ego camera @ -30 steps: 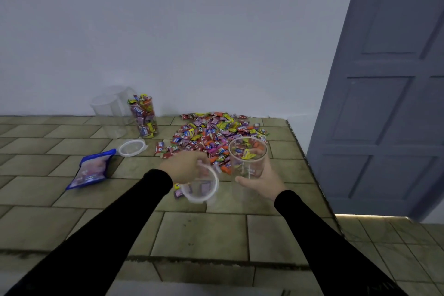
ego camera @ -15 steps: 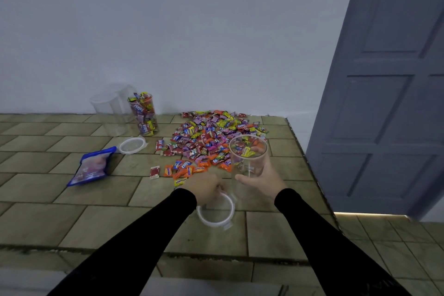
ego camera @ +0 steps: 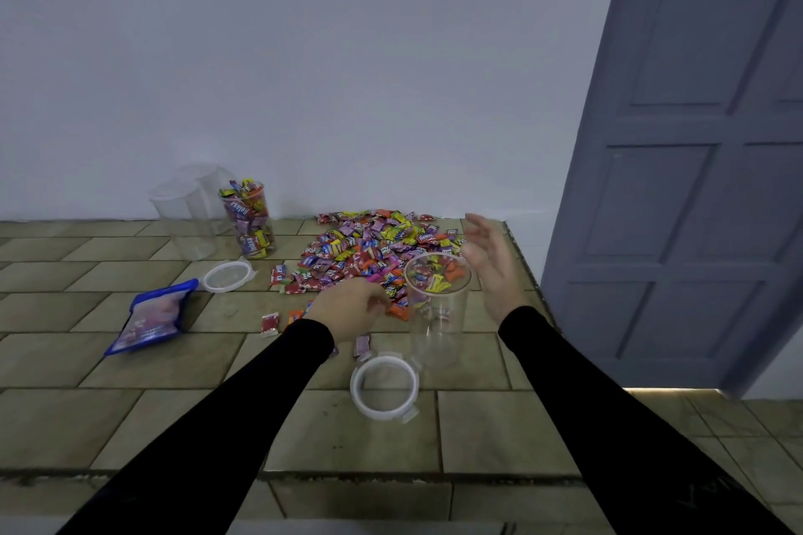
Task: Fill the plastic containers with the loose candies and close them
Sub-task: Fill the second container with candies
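- A lid (ego camera: 384, 387) lies flat on the tiled counter (ego camera: 174, 417), nearest you.
- Just beyond it stands your clear container (ego camera: 438, 308), upright and uncapped.
- Your left hand (ego camera: 347, 308) curls over sweets at the edge of the candy pile (ego camera: 369, 248); whether it pinches one, you cannot tell.
- Your right hand (ego camera: 491, 261) hovers spread beside the container rim.

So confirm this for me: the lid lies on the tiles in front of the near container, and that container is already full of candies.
Not full. The head view shows the near container empty; the candies seen through it are the pile behind. The lid does lie on the tiles in front of it.
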Motion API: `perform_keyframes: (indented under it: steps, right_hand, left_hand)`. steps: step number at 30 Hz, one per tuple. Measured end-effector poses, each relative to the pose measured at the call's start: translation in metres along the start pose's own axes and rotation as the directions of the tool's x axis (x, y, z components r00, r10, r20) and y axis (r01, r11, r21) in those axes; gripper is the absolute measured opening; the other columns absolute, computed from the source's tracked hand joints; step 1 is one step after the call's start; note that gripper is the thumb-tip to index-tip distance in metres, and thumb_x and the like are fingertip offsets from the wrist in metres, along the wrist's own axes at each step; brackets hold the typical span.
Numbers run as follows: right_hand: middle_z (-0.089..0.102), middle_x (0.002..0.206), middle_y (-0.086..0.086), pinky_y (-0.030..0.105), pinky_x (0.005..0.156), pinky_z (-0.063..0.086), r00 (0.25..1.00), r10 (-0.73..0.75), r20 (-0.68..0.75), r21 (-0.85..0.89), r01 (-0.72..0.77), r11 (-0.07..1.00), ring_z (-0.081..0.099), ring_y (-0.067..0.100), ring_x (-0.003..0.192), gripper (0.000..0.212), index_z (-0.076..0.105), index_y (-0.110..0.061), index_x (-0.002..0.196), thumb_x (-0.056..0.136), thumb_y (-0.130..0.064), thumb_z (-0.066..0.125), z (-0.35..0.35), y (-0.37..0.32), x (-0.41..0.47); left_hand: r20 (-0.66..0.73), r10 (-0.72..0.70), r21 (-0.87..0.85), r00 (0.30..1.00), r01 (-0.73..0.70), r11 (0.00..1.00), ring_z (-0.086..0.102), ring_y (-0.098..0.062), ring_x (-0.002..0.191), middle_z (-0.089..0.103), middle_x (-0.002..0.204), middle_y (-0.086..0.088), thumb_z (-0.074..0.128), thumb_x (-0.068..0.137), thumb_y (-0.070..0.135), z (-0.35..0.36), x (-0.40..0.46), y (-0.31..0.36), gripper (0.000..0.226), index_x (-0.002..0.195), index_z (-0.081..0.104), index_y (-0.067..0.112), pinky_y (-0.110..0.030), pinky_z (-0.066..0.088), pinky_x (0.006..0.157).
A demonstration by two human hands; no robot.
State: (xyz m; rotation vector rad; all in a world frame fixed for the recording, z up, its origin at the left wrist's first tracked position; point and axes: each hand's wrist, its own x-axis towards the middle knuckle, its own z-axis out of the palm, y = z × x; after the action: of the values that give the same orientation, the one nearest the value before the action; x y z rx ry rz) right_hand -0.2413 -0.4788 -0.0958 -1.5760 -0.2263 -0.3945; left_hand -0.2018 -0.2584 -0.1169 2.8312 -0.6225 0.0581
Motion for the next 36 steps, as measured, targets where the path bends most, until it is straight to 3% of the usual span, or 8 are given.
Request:
perform_keyframes:
  steps: [5,10,14,19,22,24,29,36]
  right_hand:
    - [0.059,0.121,-0.003,0.028,0.095,0.042,0.997,-0.072,0.028,-0.160,0.075,0.984,0.053,0.005,0.116,0.037,0.060,-0.026,0.116,0.082,-0.042,0.060,0.019,-0.042,0.033]
    - [0.062,0.105,-0.004,0.004,0.077,0.037,0.976,-0.138,0.167,-0.427,0.198,0.882,0.056,0.005,0.099,0.015,0.065,-0.020,0.104,0.091,-0.018,0.058,0.073,-0.058,0.046]
    - [0.063,0.100,0.002,0.023,0.075,0.043,0.946,-0.028,0.323,-0.463,0.183,0.867,0.057,0.015,0.085,0.019,0.066,-0.014,0.102,0.094,-0.012,0.049,0.130,-0.032,0.029]
    - [0.043,0.127,0.009,0.035,0.098,0.041,0.889,0.257,0.380,-0.665,0.068,0.744,0.047,0.026,0.116,0.030,0.056,-0.016,0.121,0.095,-0.007,0.044,0.160,0.032,0.015]
    - [0.031,0.144,0.011,0.043,0.109,0.033,0.885,0.319,0.337,-0.813,0.103,0.573,0.028,0.030,0.134,0.046,0.044,-0.020,0.136,0.092,-0.006,0.048,0.167,0.059,0.011]
    - [0.022,0.151,0.012,0.050,0.113,0.026,0.896,0.312,0.316,-0.877,0.151,0.455,0.015,0.033,0.142,0.052,0.035,-0.023,0.143,0.094,-0.009,0.045,0.172,0.072,0.009]
    - [0.001,0.161,0.010,0.061,0.114,0.004,0.899,0.343,0.271,-0.922,0.141,0.360,-0.013,0.032,0.147,0.049,0.017,-0.033,0.150,0.103,-0.039,0.027,0.180,0.103,0.012]
    - [-0.002,0.161,0.009,0.062,0.113,-0.002,0.925,0.347,0.155,-0.955,0.050,0.293,-0.016,0.032,0.146,0.058,0.016,-0.038,0.150,0.097,-0.060,0.019,0.186,0.130,0.034]
  left_hand:
    - [-0.132,-0.072,-0.064,0.989,0.064,0.996,0.058,-0.015,0.101,0.061,0.113,0.002,0.050,0.097,0.033,0.001,-0.002,-0.009,0.023,0.112,0.066,0.024,-0.029,0.046,0.086]
    - [-0.251,-0.219,-0.037,0.943,0.217,0.976,0.047,-0.029,0.116,0.054,0.121,-0.005,0.051,0.094,0.041,0.011,-0.003,-0.039,0.032,0.119,0.061,0.024,-0.039,0.037,0.097]
    - [-0.183,-0.417,-0.059,0.890,0.414,0.908,0.024,-0.035,0.137,0.031,0.150,-0.009,0.045,0.094,0.052,0.024,-0.018,-0.059,0.052,0.141,0.042,0.031,-0.049,0.027,0.110]
    - [-0.028,-0.559,-0.056,0.829,0.557,0.829,0.001,-0.036,0.147,0.001,0.162,-0.009,0.034,0.092,0.067,0.036,-0.039,-0.073,0.072,0.153,0.012,0.037,-0.058,0.011,0.113]
    - [0.036,-0.549,0.000,0.835,0.549,0.836,-0.004,-0.036,0.147,-0.004,0.162,-0.009,0.030,0.085,0.078,0.039,-0.045,-0.081,0.083,0.152,0.002,0.040,-0.060,0.007,0.114]
    - [0.076,-0.521,0.046,0.850,0.519,0.853,-0.007,-0.036,0.147,-0.006,0.162,-0.008,0.033,0.081,0.081,0.042,-0.047,-0.086,0.088,0.152,-0.002,0.041,-0.061,0.007,0.113]
    - [0.110,-0.486,0.051,0.867,0.484,0.874,-0.006,-0.035,0.148,-0.003,0.162,-0.008,0.036,0.080,0.081,0.049,-0.037,-0.101,0.090,0.152,0.000,0.041,-0.060,0.007,0.114]
    - [0.072,-0.395,0.022,0.916,0.394,0.919,-0.016,-0.030,0.147,-0.011,0.162,-0.003,0.030,0.087,0.074,0.059,-0.007,-0.125,0.078,0.151,0.000,0.042,-0.059,0.005,0.114]
